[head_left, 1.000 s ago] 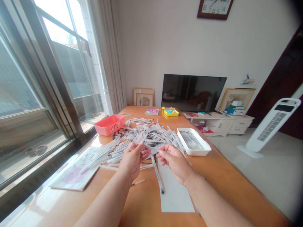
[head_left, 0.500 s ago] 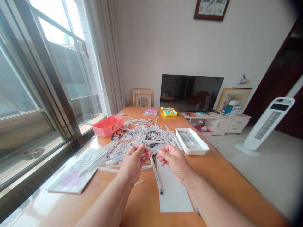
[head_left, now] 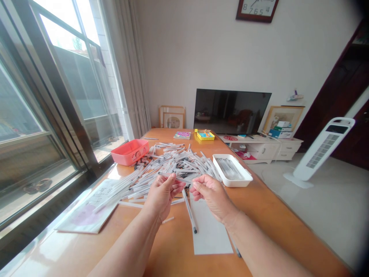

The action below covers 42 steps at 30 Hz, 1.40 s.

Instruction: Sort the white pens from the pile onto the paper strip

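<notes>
In front of me, at mid-table, a clear-barrelled pen [head_left: 182,179] is held slantwise between both hands. My left hand [head_left: 162,194] is closed on its left part, with thumb and forefinger pinching the barrel. My right hand [head_left: 212,196] pinches at the pen's right end; the fingers hide that tip. Just behind the hands spreads a large heap of white and clear pens [head_left: 173,161], some with black ends. A single dark-tipped pen [head_left: 189,211] lies below the hands, partly over a white paper sheet [head_left: 213,238].
A white tray [head_left: 245,181] with pens stands right of the heap, a red basket [head_left: 123,157] at its left. A booklet [head_left: 83,217] lies near-left under some pens. Farther back are a yellow box [head_left: 205,137] and a colourful book [head_left: 182,135].
The view has shifted slightly, so everything sits a little higher in it. Both hands keep their hold on the pen, with little visible movement.
</notes>
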Each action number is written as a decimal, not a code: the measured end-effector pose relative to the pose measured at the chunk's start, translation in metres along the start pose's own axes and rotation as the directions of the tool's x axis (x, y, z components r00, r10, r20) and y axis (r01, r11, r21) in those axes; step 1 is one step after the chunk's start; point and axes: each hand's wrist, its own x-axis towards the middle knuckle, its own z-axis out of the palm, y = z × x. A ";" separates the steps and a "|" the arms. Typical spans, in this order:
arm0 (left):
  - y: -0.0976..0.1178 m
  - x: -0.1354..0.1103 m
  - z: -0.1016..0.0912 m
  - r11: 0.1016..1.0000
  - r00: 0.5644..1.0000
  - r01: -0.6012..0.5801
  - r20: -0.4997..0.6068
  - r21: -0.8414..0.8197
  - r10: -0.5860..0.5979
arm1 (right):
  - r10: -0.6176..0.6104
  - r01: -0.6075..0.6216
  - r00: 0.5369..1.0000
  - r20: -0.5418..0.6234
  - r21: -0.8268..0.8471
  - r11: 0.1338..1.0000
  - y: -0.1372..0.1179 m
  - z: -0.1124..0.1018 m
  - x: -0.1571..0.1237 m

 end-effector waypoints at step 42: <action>-0.014 -0.003 0.003 0.986 0.981 0.080 0.161 0.149 -0.104 | -0.016 0.057 0.988 -0.155 0.266 0.962 0.008 -0.006 0.014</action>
